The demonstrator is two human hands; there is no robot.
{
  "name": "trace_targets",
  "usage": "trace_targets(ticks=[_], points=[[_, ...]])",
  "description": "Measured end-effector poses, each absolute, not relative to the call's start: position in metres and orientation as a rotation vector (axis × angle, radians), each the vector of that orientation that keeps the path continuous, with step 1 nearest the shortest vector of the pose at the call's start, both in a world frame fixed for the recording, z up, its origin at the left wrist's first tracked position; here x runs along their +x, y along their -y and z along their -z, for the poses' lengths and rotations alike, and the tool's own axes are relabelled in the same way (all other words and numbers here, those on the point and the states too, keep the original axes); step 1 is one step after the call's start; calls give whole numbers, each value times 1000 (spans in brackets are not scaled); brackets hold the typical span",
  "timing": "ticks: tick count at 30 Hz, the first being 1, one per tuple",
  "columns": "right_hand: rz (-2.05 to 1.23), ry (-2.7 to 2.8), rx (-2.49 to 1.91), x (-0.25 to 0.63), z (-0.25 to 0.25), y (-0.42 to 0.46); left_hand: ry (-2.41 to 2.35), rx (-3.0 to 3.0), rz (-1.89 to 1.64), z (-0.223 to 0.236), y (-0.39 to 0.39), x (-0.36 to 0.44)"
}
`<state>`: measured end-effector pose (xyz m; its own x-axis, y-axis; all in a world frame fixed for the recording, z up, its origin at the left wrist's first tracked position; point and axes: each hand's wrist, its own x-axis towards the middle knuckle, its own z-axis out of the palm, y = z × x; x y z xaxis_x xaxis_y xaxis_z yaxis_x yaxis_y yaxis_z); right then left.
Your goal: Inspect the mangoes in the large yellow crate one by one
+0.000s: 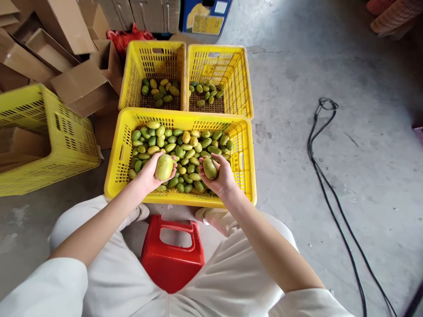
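My left hand (155,171) is closed around a pale yellow-green mango (164,167), resting it on the palm and fingers. In my right hand (222,173) sits a smaller, darker green mango (210,168), with the thumb along its side. Both hands are held apart over the large yellow crate (180,200) in front of my knees. Many loose green and yellowish mangoes (190,154) cover its bottom. Behind it stand two more yellow crates, the left one (152,46) and the right one (218,50), each with fewer mangoes on its floor.
A red plastic stool (173,268) is between my legs. At the left, a yellow-green crate (71,141) holds cardboard, with brown boxes (82,83) piled behind. A blue carton (206,15) stands at the back. Black cable (319,169) lies on the concrete floor to the right.
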<state>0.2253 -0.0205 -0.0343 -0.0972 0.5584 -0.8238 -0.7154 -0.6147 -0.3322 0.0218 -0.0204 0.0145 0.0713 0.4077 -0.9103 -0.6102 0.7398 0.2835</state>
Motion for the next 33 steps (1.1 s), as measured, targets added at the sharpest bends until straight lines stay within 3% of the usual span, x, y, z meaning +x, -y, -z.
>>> trace_targets(ticks=[14, 27, 33], points=[[-1825, -118, -1280, 200, 22, 18, -1197, 161, -898, 12, 27, 13], [-1917, -61, -1138, 191, 26, 14, -1290, -80, -711, 9, 24, 24], [-1844, -61, -1144, 199, 22, 10, -1211, -71, -822, 1, 18, 26]])
